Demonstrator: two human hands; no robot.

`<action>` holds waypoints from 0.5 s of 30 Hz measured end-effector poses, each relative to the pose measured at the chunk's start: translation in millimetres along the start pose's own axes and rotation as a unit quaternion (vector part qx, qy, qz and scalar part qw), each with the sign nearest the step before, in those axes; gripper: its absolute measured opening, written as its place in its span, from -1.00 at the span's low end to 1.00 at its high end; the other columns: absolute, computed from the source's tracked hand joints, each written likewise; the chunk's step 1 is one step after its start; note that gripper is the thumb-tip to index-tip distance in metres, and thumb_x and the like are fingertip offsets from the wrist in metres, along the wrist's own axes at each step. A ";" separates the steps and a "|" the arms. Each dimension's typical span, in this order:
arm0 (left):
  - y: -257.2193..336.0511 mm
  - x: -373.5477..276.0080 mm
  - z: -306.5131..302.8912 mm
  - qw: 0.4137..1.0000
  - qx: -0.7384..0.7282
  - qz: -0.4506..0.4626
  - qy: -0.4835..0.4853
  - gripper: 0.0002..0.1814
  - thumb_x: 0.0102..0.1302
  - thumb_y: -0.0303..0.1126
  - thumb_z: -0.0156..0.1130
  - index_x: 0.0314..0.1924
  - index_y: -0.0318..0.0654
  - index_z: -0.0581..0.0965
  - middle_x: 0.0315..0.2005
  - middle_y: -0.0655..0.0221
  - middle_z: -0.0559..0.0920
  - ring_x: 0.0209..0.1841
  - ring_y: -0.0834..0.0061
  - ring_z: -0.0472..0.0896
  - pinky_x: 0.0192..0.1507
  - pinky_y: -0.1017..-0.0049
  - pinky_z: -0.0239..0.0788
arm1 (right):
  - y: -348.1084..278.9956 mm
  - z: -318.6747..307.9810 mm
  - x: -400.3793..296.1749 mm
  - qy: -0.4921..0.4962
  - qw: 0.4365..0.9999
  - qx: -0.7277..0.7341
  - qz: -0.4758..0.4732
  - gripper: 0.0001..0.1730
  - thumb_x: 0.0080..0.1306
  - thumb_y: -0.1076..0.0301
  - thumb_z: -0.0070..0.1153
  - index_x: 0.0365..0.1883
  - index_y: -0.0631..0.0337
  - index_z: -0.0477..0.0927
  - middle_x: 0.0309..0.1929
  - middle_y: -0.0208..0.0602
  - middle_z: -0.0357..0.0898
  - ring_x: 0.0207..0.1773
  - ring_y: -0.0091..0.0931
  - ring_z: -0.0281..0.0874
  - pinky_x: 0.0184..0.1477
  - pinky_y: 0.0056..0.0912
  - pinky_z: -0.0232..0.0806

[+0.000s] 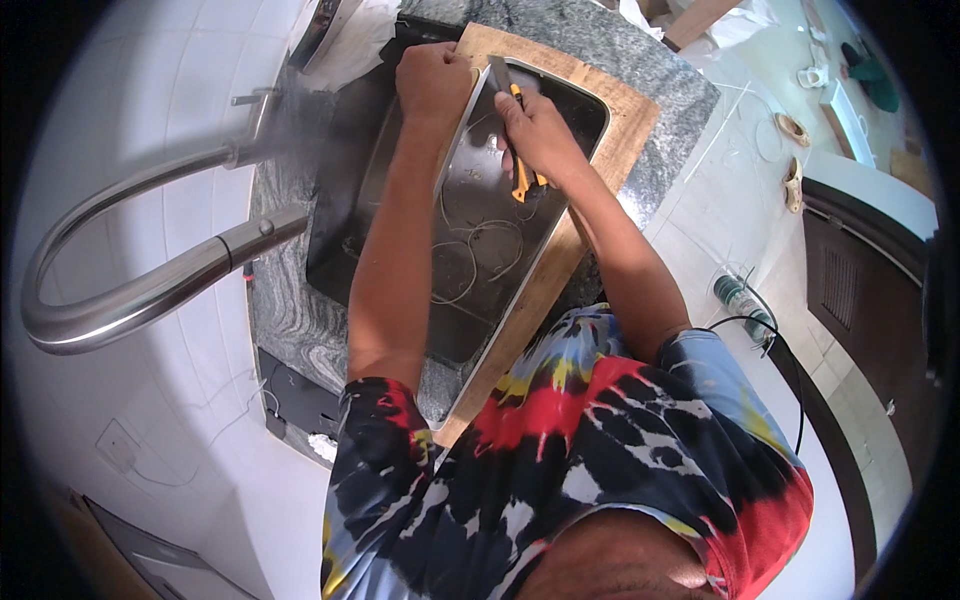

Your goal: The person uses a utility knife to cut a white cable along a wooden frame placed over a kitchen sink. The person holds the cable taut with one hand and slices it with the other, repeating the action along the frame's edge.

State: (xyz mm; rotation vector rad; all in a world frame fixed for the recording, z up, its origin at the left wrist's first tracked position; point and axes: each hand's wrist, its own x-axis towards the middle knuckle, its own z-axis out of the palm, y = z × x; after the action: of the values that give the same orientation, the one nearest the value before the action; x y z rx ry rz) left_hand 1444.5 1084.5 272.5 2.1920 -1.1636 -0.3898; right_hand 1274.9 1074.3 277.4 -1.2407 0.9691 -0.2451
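A wooden frame with a rounded cutout and a pale inner edge lies over a dark sink set in a grey stone worktop. At the frame's upper left, my left hand is closed on its narrow side; the fingertips are hidden. My right hand grips a black-and-yellow handled blade tool, its flat metal blade pointing up to the cutout's upper left corner, close to my left hand. Whether it is a knife or a scraper I cannot tell. Thin pale strands lie curled in the sink.
A curved steel faucet arches in from the tiled wall at left. Crumpled white paper lies behind the sink. On the floor at right are clogs, a green-and-clear bottle and a black cable.
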 end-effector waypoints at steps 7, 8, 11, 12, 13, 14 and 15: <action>27.0 -7.5 -10.4 0.984 0.168 -0.043 -0.032 -0.74 0.21 -0.27 0.23 -0.31 -0.29 0.74 -0.34 0.06 0.74 -0.24 0.01 0.73 -0.13 0.18 0.56 | -6.0 6.5 -12.4 0.000 0.998 -0.056 0.024 -0.57 0.57 0.11 -0.12 -0.14 0.42 0.44 -0.52 -0.17 0.61 -0.56 -0.34 0.69 -0.40 -0.24 0.53; 32.9 -10.7 -13.0 0.983 0.176 -0.047 -0.031 -0.74 0.21 -0.28 0.22 -0.30 -0.29 0.74 -0.35 0.04 0.73 -0.24 -0.02 0.73 -0.13 0.15 0.56 | -6.9 8.1 -14.1 0.005 0.998 -0.061 0.024 -0.57 0.57 0.11 -0.12 -0.15 0.42 0.44 -0.52 -0.15 0.62 -0.55 -0.33 0.69 -0.39 -0.24 0.54; 32.5 -10.8 -13.3 0.981 0.191 -0.027 -0.014 -0.74 0.19 -0.28 0.22 -0.33 -0.29 0.74 -0.38 0.00 0.72 -0.26 -0.05 0.72 -0.13 0.13 0.55 | -6.2 8.1 -12.6 -0.002 0.998 -0.053 0.027 -0.58 0.57 0.13 -0.12 -0.14 0.43 0.43 -0.50 -0.09 0.63 -0.54 -0.32 0.70 -0.37 -0.23 0.55; 30.4 -10.3 -12.8 0.981 0.195 -0.016 -0.007 -0.75 0.19 -0.28 0.22 -0.34 -0.29 0.75 -0.39 -0.01 0.72 -0.26 -0.05 0.72 -0.13 0.12 0.55 | -5.3 7.9 -12.0 -0.007 0.998 -0.047 0.028 -0.58 0.57 0.13 -0.12 -0.13 0.44 0.43 -0.50 -0.07 0.64 -0.53 -0.31 0.71 -0.37 -0.22 0.55; 27.3 -9.5 -14.1 0.980 0.196 -0.020 -0.020 -0.75 0.19 -0.28 0.22 -0.36 -0.29 0.74 -0.40 -0.01 0.71 -0.28 -0.06 0.72 -0.14 0.12 0.55 | -4.9 9.1 -12.4 -0.008 0.998 -0.051 0.027 -0.58 0.57 0.14 -0.11 -0.13 0.44 0.43 -0.51 -0.07 0.64 -0.54 -0.31 0.70 -0.38 -0.22 0.55; 23.5 -8.3 -16.1 0.980 0.197 -0.024 -0.033 -0.74 0.19 -0.28 0.22 -0.38 -0.30 0.74 -0.42 -0.02 0.71 -0.29 -0.06 0.72 -0.15 0.12 0.56 | -4.7 10.8 -13.6 -0.007 0.998 -0.055 0.026 -0.59 0.57 0.14 -0.11 -0.13 0.44 0.42 -0.51 -0.07 0.63 -0.55 -0.30 0.70 -0.39 -0.22 0.54; 20.6 -8.1 -16.3 0.979 0.198 -0.028 -0.046 -0.74 0.18 -0.28 0.21 -0.40 -0.31 0.74 -0.44 -0.02 0.71 -0.30 -0.07 0.72 -0.16 0.13 0.56 | -4.1 11.9 -15.1 -0.007 0.998 -0.060 0.026 -0.59 0.57 0.15 -0.11 -0.12 0.44 0.42 -0.51 -0.07 0.63 -0.55 -0.30 0.69 -0.40 -0.21 0.54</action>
State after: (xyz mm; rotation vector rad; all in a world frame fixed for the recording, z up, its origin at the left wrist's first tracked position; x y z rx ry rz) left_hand 1435.1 1088.7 298.0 2.5774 -1.3217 -0.3048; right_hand 1276.0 1090.6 288.4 -1.3222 1.0144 -0.1397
